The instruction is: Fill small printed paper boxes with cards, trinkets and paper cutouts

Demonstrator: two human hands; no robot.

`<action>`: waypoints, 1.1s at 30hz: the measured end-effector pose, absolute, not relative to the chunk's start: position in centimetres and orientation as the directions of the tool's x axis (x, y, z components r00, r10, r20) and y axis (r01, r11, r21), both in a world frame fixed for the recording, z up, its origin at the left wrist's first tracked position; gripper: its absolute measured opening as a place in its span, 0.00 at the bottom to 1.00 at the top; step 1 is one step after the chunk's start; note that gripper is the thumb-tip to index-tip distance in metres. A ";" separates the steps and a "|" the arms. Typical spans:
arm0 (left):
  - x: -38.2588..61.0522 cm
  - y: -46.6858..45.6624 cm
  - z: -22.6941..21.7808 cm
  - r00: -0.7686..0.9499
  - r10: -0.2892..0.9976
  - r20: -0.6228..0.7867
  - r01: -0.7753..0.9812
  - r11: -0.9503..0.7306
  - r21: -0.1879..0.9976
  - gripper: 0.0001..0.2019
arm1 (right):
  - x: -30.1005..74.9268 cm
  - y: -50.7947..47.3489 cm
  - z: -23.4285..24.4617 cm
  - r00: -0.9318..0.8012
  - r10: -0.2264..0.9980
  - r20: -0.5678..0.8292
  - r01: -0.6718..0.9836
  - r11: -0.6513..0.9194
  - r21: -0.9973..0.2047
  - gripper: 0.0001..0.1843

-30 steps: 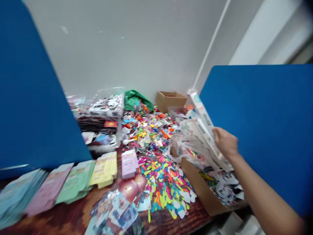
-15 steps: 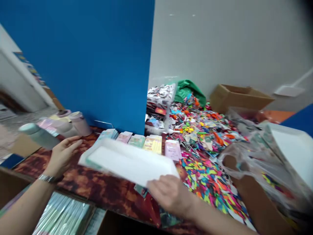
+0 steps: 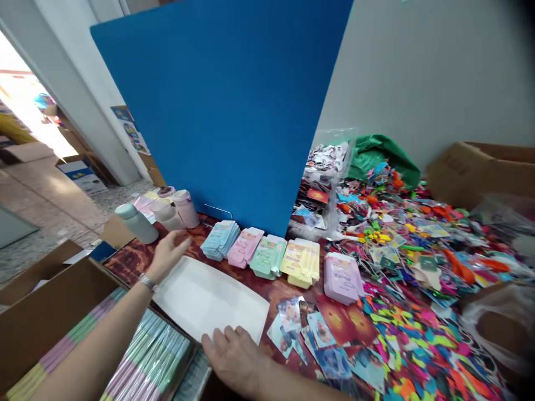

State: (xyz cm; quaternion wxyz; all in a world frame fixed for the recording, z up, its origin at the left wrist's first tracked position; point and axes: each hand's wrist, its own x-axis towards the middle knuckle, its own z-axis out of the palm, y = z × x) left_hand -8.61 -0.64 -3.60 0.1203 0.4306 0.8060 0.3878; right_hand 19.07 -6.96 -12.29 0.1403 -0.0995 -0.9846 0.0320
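Right hand open, fingertips at near edge of white card; left hand open, just past its far end. Card now down flat on counter, no longer lifted. Box just left, photo cards right. Pastel stacks and bottles beyond.

1. A tall blue partition board stands at the back of the table, tilted in view.
2. Behind it to the right runs a plain pale grey wall.
3. To the left, a doorway glows with bright daylight.
4. Posters hang beside that opening.
5. A speckled tiled floor spreads below.
6. The table has a mottled reddish-brown top.
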 end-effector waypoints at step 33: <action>11.2 1.4 -3.1 -0.350 0.875 0.334 0.774 0.069 0.629 0.31 | 30.4 0.8 -4.1 -0.494 0.534 0.686 0.493 0.822 -0.285 0.23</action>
